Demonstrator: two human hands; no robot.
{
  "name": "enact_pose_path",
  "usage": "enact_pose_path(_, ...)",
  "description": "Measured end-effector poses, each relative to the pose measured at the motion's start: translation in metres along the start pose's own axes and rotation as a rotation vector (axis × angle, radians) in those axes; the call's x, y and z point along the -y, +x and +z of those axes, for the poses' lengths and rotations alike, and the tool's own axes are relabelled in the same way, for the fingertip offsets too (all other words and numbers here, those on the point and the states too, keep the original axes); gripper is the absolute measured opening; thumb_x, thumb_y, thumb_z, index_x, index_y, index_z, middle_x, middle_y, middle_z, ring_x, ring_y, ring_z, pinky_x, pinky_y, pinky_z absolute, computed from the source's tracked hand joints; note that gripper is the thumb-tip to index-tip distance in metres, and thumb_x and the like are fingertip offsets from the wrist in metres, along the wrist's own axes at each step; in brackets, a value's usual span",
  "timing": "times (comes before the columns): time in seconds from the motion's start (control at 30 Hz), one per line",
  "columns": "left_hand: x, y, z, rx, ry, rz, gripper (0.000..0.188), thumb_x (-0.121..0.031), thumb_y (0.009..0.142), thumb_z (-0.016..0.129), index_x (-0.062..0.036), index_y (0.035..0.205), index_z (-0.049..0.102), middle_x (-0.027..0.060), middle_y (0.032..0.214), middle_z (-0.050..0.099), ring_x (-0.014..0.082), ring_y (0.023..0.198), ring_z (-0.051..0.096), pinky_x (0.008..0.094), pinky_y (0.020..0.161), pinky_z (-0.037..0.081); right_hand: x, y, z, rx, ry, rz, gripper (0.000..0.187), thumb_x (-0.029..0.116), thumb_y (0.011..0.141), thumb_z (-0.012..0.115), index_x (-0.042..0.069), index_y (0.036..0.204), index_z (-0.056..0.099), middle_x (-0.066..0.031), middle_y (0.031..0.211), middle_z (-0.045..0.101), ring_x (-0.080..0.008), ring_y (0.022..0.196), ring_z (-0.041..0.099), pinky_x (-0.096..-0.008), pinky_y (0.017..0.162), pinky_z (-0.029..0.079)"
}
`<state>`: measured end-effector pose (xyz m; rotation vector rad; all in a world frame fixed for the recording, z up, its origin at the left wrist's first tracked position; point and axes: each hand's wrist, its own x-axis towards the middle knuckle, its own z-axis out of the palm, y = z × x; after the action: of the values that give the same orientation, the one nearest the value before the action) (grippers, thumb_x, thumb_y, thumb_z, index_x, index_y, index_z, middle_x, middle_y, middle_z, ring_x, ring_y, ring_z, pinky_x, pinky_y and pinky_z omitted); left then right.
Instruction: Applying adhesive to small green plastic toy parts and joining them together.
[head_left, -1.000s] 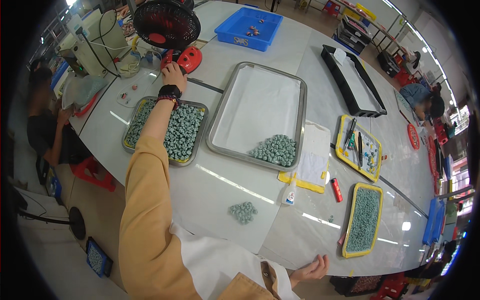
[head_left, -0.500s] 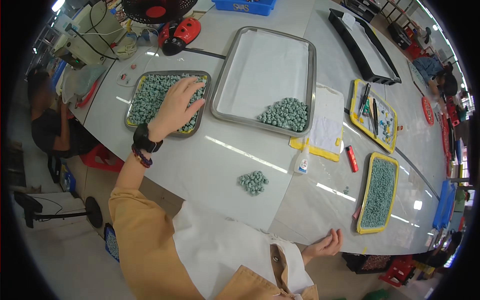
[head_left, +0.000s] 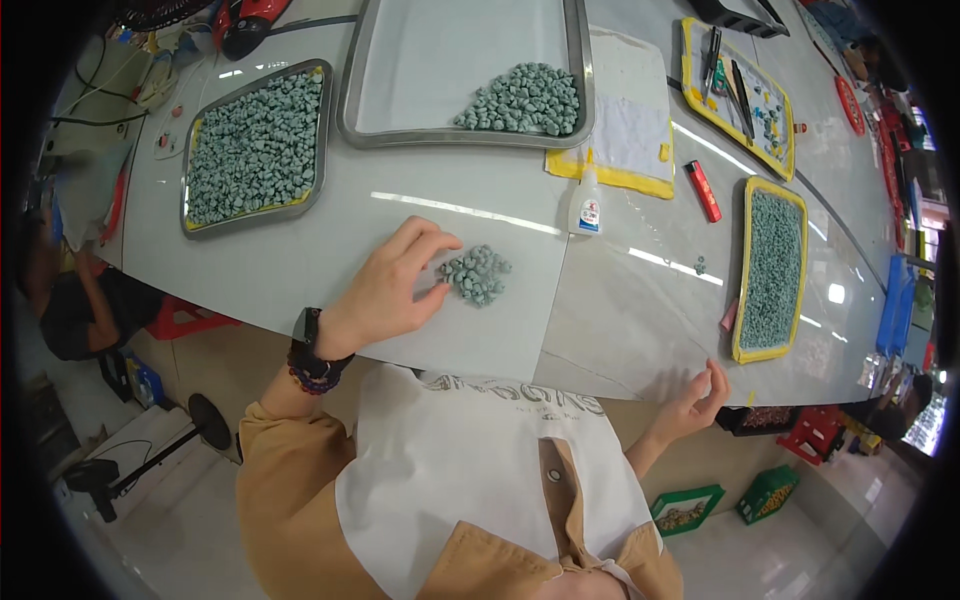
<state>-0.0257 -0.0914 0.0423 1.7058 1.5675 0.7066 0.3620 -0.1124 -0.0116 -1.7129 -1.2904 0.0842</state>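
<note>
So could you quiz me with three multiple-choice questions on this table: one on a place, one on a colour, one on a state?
1. Where is the left hand?
A at the small pile of stones
B on the glue bottle
C in the yellow tray

2. What colour is the lighter?
A blue
B red
C white

3. How is the right hand?
A gripping a tray
B empty at the table edge
C holding a bottle

A: fingertips meet the pile. B: it is plainly red. B: nothing shows in it.

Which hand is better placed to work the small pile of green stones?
Left hand: its fingertips touch the small pile. Right hand hangs off the table edge, far away.
</note>
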Motion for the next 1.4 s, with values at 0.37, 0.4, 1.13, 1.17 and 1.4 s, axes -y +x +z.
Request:
enact_pose_path(0.37,0.012,-0.001,0.014,-0.106,-0.008,0.024,0.021,0.008,0.076,0.061,-0.0013,0.095,0.060,0.0071,0.097,0.053,0.0162,0.068,0.058,0.0259,0.055,0.047,0.124,0.077,0.096,1.076,0.183,-0.311,0.085,0.016,0.072,0.075,0.012,0.144,0.030,-0.0125,0.104,0.057,-0.0216,0.082,0.058,-0.0322,0.078,0.047)
enact_pose_path(0.4,0.011,-0.001,0.013,-0.114,-0.013,0.001,0.019,0.007,0.077,0.062,-0.0009,0.094,0.060,0.0066,0.095,0.054,0.0147,0.067,0.058,0.0251,0.054,0.047,0.131,0.076,0.111,1.079,0.043,-0.506,0.080,0.018,0.071,0.076,0.014,0.140,0.036,-0.0120,0.098,0.056,-0.0235,0.081,0.057,-0.0335,0.076,0.047)
enact_pose_path(1.13,-0.040,0.012,0.000,-0.101,-0.858,-0.029,0.017,0.006,0.085,0.058,0.0044,0.102,0.061,0.0089,0.103,0.064,0.0162,0.083,0.065,0.0245,0.069,0.053,0.107,0.064,0.132,0.349,0.739,-0.785,0.041,0.016,0.085,0.068,0.011,0.117,0.043,-0.0102,0.090,0.057,-0.0261,0.077,0.056,-0.0369,0.063,0.049)
enact_pose_path(1.17,-0.049,0.020,-0.004,0.023,-0.955,-0.085,0.021,0.006,0.085,0.055,0.0049,0.105,0.060,0.0118,0.102,0.064,0.0172,0.083,0.065,0.0248,0.071,0.052,0.114,0.074,0.126,0.369,0.735,-0.825,0.041,0.019,0.086,0.066,0.012,0.118,0.041,-0.0106,0.088,0.057,-0.0257,0.077,0.056,-0.0371,0.064,0.049)
enact_pose_path(1.4,-0.080,0.071,-0.004,0.191,-1.230,-0.144,0.027,0.001,0.087,0.053,0.0044,0.113,0.058,0.0134,0.105,0.063,0.0164,0.089,0.063,0.0254,0.080,0.050,0.163,0.115,0.067,0.623,0.649,-0.833,0.043,0.036,0.089,0.061,0.011,0.116,0.039,-0.0138,0.079,0.058,-0.0271,0.075,0.058,-0.0358,0.066,0.050)
